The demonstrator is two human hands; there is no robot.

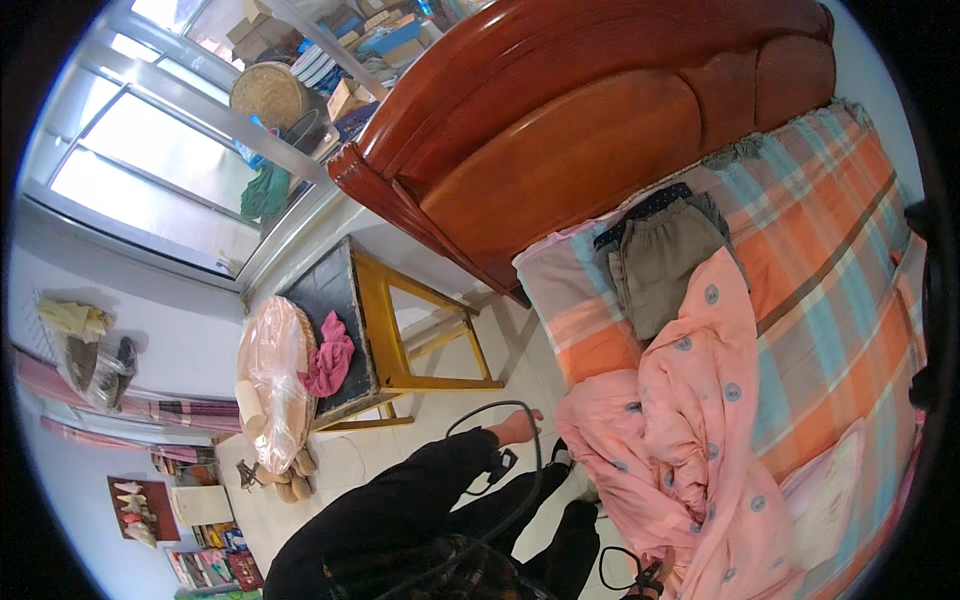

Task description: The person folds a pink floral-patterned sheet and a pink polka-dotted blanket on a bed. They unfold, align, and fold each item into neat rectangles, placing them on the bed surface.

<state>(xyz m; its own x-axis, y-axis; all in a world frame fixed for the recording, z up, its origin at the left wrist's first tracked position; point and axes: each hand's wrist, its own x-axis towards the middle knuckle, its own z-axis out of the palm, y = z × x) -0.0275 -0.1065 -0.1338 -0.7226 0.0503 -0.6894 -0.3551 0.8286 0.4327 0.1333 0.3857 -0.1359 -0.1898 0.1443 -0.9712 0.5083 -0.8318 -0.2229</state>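
A pink quilt (667, 450) with round grey motifs lies bunched across the near side of the bed and hangs over its edge. At the quilt's lower edge, my right hand (658, 568) touches the fabric; whether its fingers grip it cannot be told. My left hand (516, 427) hangs over the floor between the bed and a wooden stool, fingers loosely bent and nothing seen in them. Folded grey-brown trousers (664, 259) rest on dark folded clothes (652, 206) beside the quilt's upper end. The plaid bedsheet (810, 360) spreads beneath them.
A glossy wooden headboard (570, 142) rises behind the bed. The yellow-legged stool (386, 330) carries a plastic-covered woven tray (309, 330) and a magenta cloth (330, 356). A black cable (536, 480) loops past my left arm. Plush slippers (292, 480) stand on the tiled floor.
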